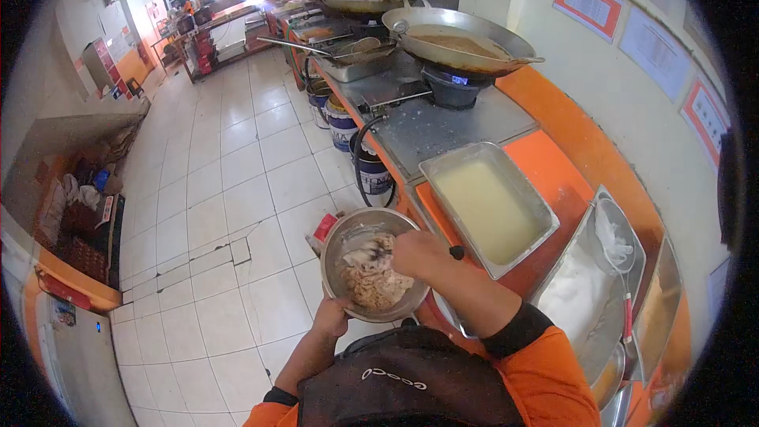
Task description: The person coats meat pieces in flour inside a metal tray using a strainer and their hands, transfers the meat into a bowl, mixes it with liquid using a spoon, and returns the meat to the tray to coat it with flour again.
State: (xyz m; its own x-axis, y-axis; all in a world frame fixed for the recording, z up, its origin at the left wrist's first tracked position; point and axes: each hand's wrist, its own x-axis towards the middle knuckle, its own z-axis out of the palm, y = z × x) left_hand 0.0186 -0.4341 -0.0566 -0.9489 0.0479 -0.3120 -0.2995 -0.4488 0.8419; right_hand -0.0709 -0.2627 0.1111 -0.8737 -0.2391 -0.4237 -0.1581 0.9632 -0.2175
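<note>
A round metal bowl [330, 247] is held in front of the apron, with a pale, lumpy mixture [375, 289] inside. My left hand [332, 316] grips the bowl's lower left rim. Over the bowl's right side, my right hand [413, 255] is closed round a utensil whose dark handle end [456, 252] sticks out to the right. The utensil's lower part reaches into the mixture and is partly hidden. To the right of the bowl, a rectangular metal tray [548, 231] holds a pale yellow liquid.
A second tray [639, 249] holds white powder, with a red-handled strainer [628, 300] at its right. Large woks [514, 28] stand on burners along the counter. Buckets [340, 122] sit below the counter's edge. A tiled floor [229, 182] stretches to the left.
</note>
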